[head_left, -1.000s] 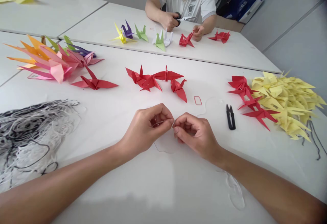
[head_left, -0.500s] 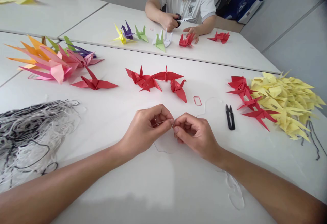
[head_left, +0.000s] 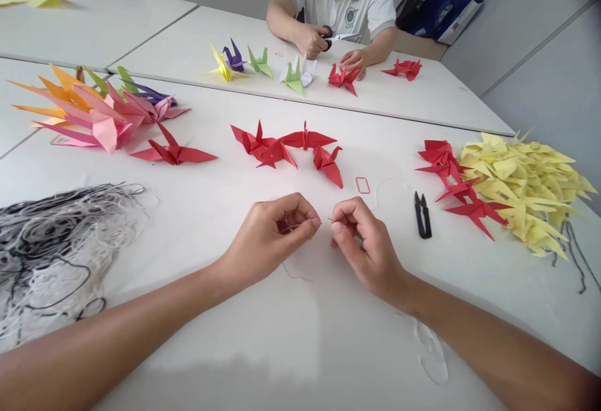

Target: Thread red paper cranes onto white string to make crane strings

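Note:
My left hand (head_left: 277, 229) is closed in a pinch on a thin pale thread, and a loop of that thread (head_left: 297, 274) hangs below the fingers. Facing it across a small gap, my right hand (head_left: 364, 236) pinches a thin needle-like piece (head_left: 331, 219) whose tip pokes out toward the left fingertips. I cannot tell whether it is a needle or a thread end. White thread (head_left: 377, 193) lies on the table behind my right hand. Several red paper cranes (head_left: 305, 139) stand just beyond both hands. Black thread snips (head_left: 423, 216) lie to the right.
A tangle of black and white cords (head_left: 51, 242) lies at left, below pink and orange cranes (head_left: 106, 120). Yellow cranes (head_left: 526, 179) and red cranes (head_left: 469, 195) pile up at right. Opposite, a person holds scissors (head_left: 335, 38) and touches a red crane (head_left: 344, 78).
My right hand has moved slightly right, away from my left fingertips, opening a gap and showing the thin tip. My left hand stays almost still.

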The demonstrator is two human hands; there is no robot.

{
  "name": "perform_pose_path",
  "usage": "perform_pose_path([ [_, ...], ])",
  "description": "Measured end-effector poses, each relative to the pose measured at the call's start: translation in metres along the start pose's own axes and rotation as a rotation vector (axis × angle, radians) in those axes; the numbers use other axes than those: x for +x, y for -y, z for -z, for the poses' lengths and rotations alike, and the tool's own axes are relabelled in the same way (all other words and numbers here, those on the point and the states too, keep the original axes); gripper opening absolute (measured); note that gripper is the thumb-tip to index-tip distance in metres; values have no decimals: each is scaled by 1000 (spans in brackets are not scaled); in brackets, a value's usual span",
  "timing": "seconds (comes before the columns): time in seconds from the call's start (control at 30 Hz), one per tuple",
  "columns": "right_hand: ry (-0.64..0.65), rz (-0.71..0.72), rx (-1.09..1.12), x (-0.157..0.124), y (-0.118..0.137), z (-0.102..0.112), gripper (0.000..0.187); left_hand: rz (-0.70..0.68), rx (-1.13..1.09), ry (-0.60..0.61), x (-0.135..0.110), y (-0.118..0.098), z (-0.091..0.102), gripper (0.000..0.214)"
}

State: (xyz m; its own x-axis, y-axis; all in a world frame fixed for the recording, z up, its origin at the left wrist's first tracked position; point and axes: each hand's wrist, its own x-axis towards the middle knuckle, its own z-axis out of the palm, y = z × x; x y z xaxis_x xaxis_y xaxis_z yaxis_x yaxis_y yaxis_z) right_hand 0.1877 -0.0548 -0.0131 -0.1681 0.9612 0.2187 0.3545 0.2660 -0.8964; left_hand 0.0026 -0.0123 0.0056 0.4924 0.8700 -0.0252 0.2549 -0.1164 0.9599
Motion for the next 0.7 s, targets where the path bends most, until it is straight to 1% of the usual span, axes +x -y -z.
perform_pose_path([
  [0.03, -11, 29, -42, 0, 0, -1, 5, 0, -5, 10, 0, 0, 0, 13],
  [0.1, -33, 91, -120, -1, -1, -2, 13, -3, -9, 26, 1, -1, 0, 14],
  [0.17, -63, 141, -182, -1, -1, -3, 15, -4, -6, 38, 1, -1, 0, 15],
  [0.27, -95, 174, -238, -2, -3, -4, 14, -2, 7, 49, 1, -1, 0, 16],
  [0.37, -97, 185, -243, -2, -2, -3, 16, 0, 16, 53, 1, 1, -1, 17],
  [0.5, -45, 134, -203, -1, 0, -2, 17, -9, 31, 51, 1, 3, -1, 16],
  [0.7, 10, 0, -29, 0, 0, 2, 2, 17, 7, 51, 1, 1, 0, 14],
])
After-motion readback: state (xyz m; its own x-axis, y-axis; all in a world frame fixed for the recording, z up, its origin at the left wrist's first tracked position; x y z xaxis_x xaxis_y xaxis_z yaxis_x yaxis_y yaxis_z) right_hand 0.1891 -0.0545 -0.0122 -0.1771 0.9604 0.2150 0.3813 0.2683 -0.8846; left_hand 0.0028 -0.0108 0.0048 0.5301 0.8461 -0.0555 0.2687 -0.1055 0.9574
